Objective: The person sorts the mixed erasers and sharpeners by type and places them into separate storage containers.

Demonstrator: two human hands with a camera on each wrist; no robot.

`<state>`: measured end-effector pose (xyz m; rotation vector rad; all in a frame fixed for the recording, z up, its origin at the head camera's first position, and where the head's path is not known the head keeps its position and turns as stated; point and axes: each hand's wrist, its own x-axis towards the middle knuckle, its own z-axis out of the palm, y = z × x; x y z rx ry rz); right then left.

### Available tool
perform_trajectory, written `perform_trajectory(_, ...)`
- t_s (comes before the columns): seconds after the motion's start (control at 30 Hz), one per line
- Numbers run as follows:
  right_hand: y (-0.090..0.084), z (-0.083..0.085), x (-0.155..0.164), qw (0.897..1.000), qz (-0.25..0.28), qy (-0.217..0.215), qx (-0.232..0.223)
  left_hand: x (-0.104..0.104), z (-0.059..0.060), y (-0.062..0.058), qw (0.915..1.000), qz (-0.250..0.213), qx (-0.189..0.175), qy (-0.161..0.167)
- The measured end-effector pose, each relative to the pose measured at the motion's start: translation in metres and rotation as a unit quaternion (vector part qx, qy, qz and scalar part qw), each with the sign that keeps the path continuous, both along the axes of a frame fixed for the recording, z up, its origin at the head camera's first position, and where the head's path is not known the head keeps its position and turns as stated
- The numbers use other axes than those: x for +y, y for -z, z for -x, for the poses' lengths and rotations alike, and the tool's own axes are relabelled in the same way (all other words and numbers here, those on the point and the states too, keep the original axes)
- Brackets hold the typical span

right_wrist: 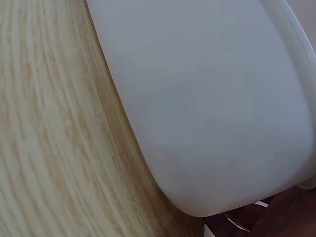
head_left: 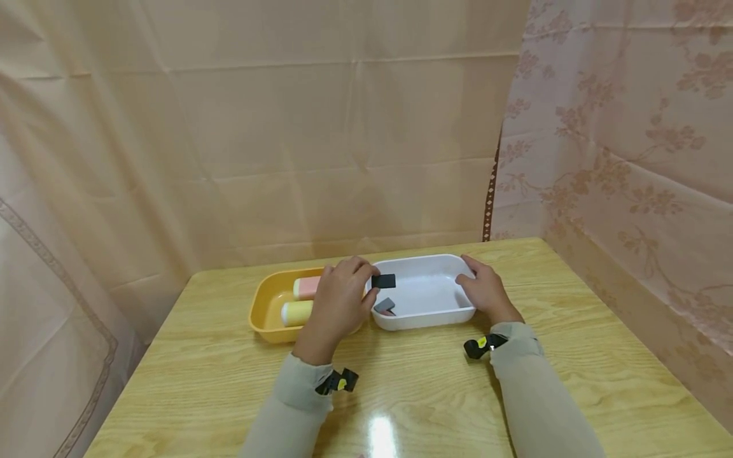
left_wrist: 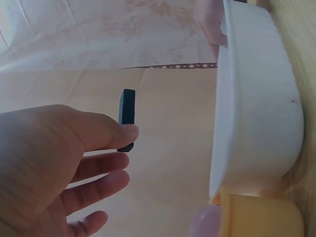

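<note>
My left hand (head_left: 342, 296) pinches a small black rectangular block (head_left: 385, 281) between thumb and fingertips, over the left end of a white tray (head_left: 429, 289). In the left wrist view the block (left_wrist: 127, 106) stands on edge at the thumb tip, and the other fingers are spread below it. My right hand (head_left: 485, 292) grips the tray's right end, thumb over the rim and fingers outside. Inside the tray's near left corner lie small grey pieces (head_left: 384, 305) with a bit of pink beside them. The right wrist view is mostly the tray's outer wall (right_wrist: 197, 108).
Left of the white tray, partly behind my left hand, stands a yellow tray (head_left: 255, 305). It holds a pink cylinder (head_left: 307, 287) and a yellow cylinder (head_left: 296, 313) with pale ends. Both trays are on a wooden table (head_left: 412, 381); a beige curtain (head_left: 286, 159) hangs behind.
</note>
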<state>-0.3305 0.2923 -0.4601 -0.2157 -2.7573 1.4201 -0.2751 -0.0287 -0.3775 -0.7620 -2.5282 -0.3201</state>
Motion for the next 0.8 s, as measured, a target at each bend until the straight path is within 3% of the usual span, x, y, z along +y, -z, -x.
perform_trajectory(0.8,0.002,0.001,0.000,1.000,0.007,0.002,-0.012,0.007,0.015,0.026,0.9978,0.017,-0.041,-0.050)
